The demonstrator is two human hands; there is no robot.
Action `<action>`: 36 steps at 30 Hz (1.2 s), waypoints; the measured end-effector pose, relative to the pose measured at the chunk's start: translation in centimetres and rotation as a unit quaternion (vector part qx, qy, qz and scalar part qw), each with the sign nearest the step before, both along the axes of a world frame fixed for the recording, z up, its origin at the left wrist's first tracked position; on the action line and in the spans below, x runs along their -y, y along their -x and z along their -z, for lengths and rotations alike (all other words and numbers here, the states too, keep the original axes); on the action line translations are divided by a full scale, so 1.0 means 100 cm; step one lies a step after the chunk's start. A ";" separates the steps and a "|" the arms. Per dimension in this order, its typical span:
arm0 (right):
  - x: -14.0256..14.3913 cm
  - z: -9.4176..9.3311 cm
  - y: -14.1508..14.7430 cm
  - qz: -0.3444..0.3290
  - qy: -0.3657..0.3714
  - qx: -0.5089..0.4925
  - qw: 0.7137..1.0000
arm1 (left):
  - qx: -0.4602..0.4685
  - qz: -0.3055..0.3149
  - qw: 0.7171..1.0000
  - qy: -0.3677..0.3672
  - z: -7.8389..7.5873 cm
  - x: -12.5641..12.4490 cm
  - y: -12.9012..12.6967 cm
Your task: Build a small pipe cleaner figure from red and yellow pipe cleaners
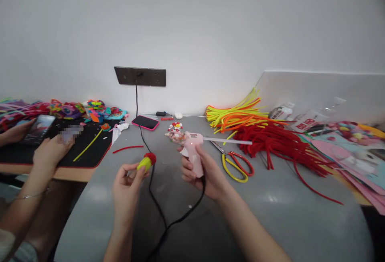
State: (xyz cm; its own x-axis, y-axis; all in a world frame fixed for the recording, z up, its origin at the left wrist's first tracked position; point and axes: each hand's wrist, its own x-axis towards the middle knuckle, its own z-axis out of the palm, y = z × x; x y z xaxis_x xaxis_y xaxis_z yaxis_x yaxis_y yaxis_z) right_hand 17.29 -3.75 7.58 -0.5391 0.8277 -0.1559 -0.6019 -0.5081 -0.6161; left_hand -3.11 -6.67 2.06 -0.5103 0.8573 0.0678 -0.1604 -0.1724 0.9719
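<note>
Left hand (128,183) raised, fingertips pinching yellow-red piece (146,161); right hand (201,172) fist-wrapped around pink glue gun (192,149).

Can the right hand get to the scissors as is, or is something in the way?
Probably not without letting go first. The right hand is closed around the pink glue gun. The scissors lie flat on the grey table just to its right, uncovered, nothing between them.

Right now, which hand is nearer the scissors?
Right. The right hand, gripping the pink glue gun, sits just left of the scissors; the left hand is farther left.
</note>
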 end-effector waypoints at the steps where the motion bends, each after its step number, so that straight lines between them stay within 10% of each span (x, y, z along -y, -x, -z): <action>1: 0.009 0.001 -0.007 -0.020 0.009 -0.019 1.000 | -0.004 0.006 1.000 -0.002 -0.001 -0.001 -0.005; 13: 0.048 0.042 -0.014 0.073 -0.115 0.188 0.973 | -0.049 0.075 0.996 -0.005 -0.005 0.004 -0.040; 36: 0.052 0.040 -0.011 0.100 -0.110 0.279 0.949 | -0.149 0.058 0.984 -0.075 -0.007 0.009 -0.044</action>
